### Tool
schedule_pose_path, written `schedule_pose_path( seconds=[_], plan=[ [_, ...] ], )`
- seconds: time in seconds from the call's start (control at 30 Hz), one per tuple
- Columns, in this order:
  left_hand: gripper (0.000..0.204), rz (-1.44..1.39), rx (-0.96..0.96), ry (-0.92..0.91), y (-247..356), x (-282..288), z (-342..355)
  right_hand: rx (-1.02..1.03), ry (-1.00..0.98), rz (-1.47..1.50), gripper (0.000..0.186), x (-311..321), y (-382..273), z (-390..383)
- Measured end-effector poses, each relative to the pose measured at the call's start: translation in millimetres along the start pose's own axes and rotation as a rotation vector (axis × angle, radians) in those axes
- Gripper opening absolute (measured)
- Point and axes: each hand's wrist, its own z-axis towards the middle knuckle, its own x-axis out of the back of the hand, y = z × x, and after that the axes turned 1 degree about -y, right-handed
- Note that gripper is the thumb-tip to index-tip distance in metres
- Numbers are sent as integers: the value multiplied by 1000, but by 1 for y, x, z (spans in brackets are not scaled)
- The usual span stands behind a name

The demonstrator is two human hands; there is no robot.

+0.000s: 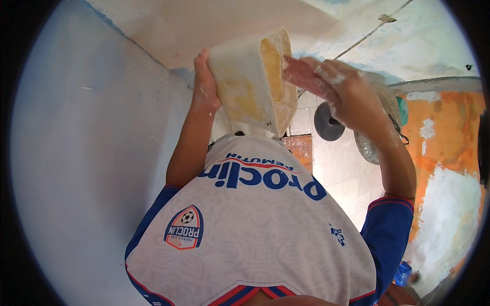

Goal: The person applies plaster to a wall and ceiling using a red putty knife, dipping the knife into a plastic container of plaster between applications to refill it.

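My left hand (205, 84) is closed on the left side of a yellowish, boxy plastic container (240, 84), smeared with white paste. The container is tilted, with its open end (274, 66) towards the right. In my right hand (352, 97) is a flat, reddish scraper-like tool (309, 79), also streaked with white. Its far end meets the rim of the opening; I cannot tell how far inside it reaches. White paste coats my right fingers and speckles my left wrist. The container's inside is mostly hidden.
A pale blue wall (97, 148) rises close on the left. The whitish surface ahead (337, 25) has a long crack. Beyond my right forearm are a dark disc (328, 122) on the tiled floor (347, 176), a greyish bucket-like thing (366, 148) and an orange wall (444, 137) patched white.
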Motion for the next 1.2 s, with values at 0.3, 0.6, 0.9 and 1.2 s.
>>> schedule_pose_path(
  seconds=[0.3, 0.6, 0.9, 1.2],
  plan=[
    [73, -113, -186, -47, -6, 23, 12, -32, -64, 83, 56, 7, -2, 0],
    [79, -192, -460, -78, -20, 55, 24, -67, -172, 238, 42, 7, -25, 15],
    [78, -312, -451, -93, 0, 70, 20, -272, -245, 631, 41, 2, -16, 18],
    [79, -397, -561, -232, 7, 78, 12, -555, -269, 1286, 39, -7, -24, 32]
  ],
)
